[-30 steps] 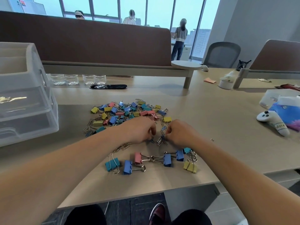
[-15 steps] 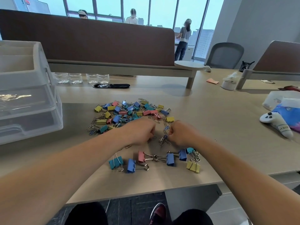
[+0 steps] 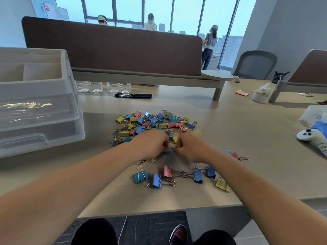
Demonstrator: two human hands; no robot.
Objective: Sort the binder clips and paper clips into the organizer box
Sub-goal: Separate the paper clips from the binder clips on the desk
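Note:
A pile of small coloured binder clips (image 3: pixel 154 122) lies mid-table, with silver paper clips (image 3: pixel 115 138) at its left edge. Just in front of the pile, my left hand (image 3: pixel 152 144) and my right hand (image 3: pixel 191 147) sit close together with curled fingers. My right fingertips pinch a small blue clip (image 3: pixel 172 149). A blurred blue clip (image 3: pixel 166 152) shows under my left fingertips. Nearer me lies a row of larger binder clips (image 3: pixel 198 175). The clear organizer box (image 3: pixel 35 112) with drawers stands at the left.
A pink clip (image 3: pixel 235 155) and a blue one lie right of my right wrist. Small clear cups (image 3: pixel 95 86) and a black oval (image 3: pixel 132 96) sit behind the pile. A white controller (image 3: pixel 307 136) lies far right. The table edge is close in front.
The silver tangle that was between my hands is gone from there. A pink and a blue clip now lie to the right of my right wrist. Both hands stay close together.

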